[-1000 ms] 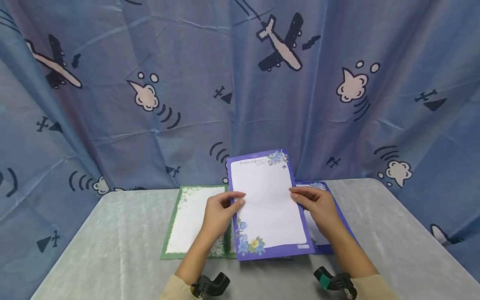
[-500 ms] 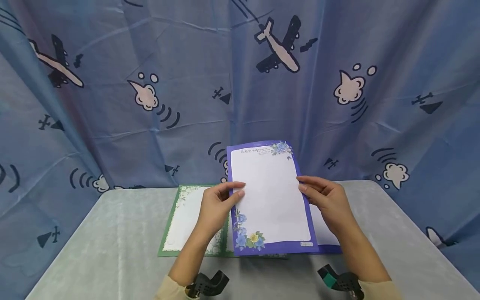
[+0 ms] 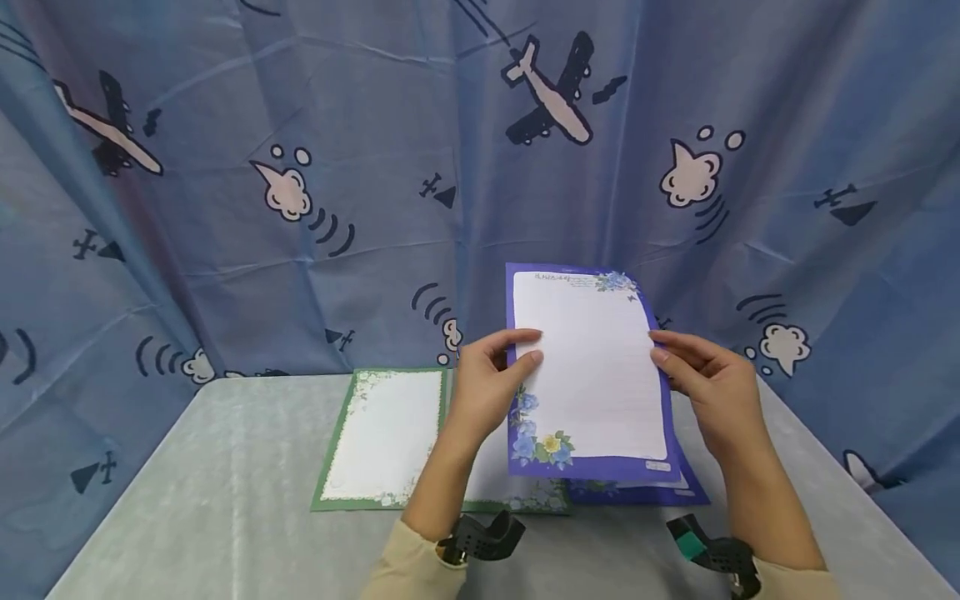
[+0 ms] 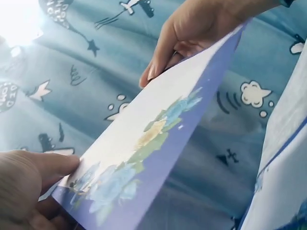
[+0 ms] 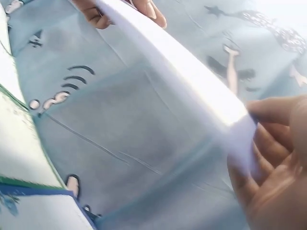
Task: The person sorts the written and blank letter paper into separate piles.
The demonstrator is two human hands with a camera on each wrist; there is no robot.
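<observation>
A purple-bordered sheet of paper (image 3: 585, 367) with blue flowers at two corners is held up above the table. My left hand (image 3: 491, 383) pinches its left edge between thumb and fingers. On the opposite edge, my right hand (image 3: 712, 379) pinches it the same way. The left wrist view shows the sheet (image 4: 158, 129) slightly bowed between both hands. Underneath, partly hidden, lies another purple-bordered sheet (image 3: 637, 493). To its left are green-bordered sheets (image 3: 390, 433) side by side, the right one mostly covered by my left arm and the raised paper.
The grey table (image 3: 195, 483) carries the sheets near its back edge. A blue curtain (image 3: 375, 167) printed with airplanes hangs right behind it. Black wrist devices (image 3: 483, 537) sit on both of my wrists.
Both hands have raised the purple-bordered sheet and carried it to the right. More of the green-bordered sheets shows, and the purple-bordered sheet beneath is now largely covered.
</observation>
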